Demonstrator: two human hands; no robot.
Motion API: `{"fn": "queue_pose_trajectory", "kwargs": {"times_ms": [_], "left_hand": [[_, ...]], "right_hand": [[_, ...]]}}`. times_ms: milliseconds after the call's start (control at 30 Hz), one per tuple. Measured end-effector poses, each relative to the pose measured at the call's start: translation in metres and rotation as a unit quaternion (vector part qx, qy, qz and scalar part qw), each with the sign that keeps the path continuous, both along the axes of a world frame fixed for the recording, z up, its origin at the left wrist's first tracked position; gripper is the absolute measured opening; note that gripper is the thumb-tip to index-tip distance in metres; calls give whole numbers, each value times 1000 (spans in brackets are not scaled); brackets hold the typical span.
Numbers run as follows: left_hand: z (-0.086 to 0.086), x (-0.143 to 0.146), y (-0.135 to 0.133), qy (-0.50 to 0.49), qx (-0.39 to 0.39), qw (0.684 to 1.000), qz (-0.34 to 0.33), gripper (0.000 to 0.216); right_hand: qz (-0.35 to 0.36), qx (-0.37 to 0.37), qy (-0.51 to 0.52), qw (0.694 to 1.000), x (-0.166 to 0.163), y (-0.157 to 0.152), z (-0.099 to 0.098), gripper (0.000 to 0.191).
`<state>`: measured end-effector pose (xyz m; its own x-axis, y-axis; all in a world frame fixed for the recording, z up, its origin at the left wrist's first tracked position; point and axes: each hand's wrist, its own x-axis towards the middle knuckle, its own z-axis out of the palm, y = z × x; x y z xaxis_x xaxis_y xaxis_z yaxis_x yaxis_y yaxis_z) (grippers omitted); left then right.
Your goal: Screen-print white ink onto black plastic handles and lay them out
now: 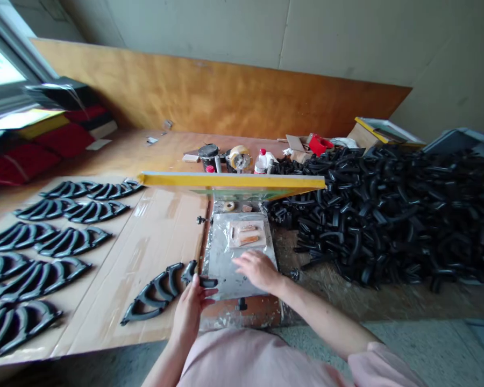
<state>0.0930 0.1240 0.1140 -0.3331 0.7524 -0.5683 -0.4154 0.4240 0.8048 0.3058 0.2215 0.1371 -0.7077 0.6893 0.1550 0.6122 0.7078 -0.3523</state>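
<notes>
My left hand is closed on the end of a black curved plastic handle, at the left edge of a grey metal plate. Two more black curved handles lie just left of it on the cardboard. My right hand rests on the plate with its fingers bent down; whether it holds anything is hidden. Above the plate a yellow-edged screen frame stands lifted. A small plastic-covered jig with orange marks sits on the plate's far part.
Rows of black handles lie spread on cardboard at the left. A large heap of black handles fills the right side. Jars, a tape roll and a bottle stand behind the frame. Red and black stacks sit by the window.
</notes>
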Motion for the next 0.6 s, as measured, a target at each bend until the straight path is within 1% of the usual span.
{"fn": "queue_pose_trajectory", "kwargs": {"times_ms": [33, 100, 167, 233, 300, 333, 400, 467, 533, 600], "left_hand": [[-9, -15, -12, 24, -17, 999, 31, 42], [-29, -48, -39, 77, -58, 990, 103, 39], [-47, -77, -65, 128, -107, 974, 156, 40], [-60, -97, -84, 173, -159, 956, 176, 44], [-68, -109, -94, 201, -199, 944, 172, 49], [-71, -114, -95, 209, -212, 941, 164, 51], [-74, -121, -94, 220, -223, 938, 152, 53], [-75, -128, -90, 239, -233, 934, 130, 54], [-75, -135, -87, 265, -243, 928, 102, 54], [-75, -141, -84, 298, -250, 919, 67, 51]], "right_hand": [[-54, -11, -16, 998, 23, 6, -6, 20], [-158, -27, -81, 984, 75, 21, -21, 17], [-225, -47, -153, 961, 122, 36, -39, 22], [-261, -65, -219, 938, 153, 44, -57, 28], [-266, -56, -251, 929, 169, 46, -70, 32], [-263, -52, -253, 930, 173, 47, -74, 34], [-260, -53, -226, 937, 180, 53, -76, 35], [-282, -86, -182, 938, 188, 65, -73, 30], [-332, -144, -123, 924, 201, 80, -66, 21], [-385, -219, -12, 897, 213, 93, -58, 19]]}}
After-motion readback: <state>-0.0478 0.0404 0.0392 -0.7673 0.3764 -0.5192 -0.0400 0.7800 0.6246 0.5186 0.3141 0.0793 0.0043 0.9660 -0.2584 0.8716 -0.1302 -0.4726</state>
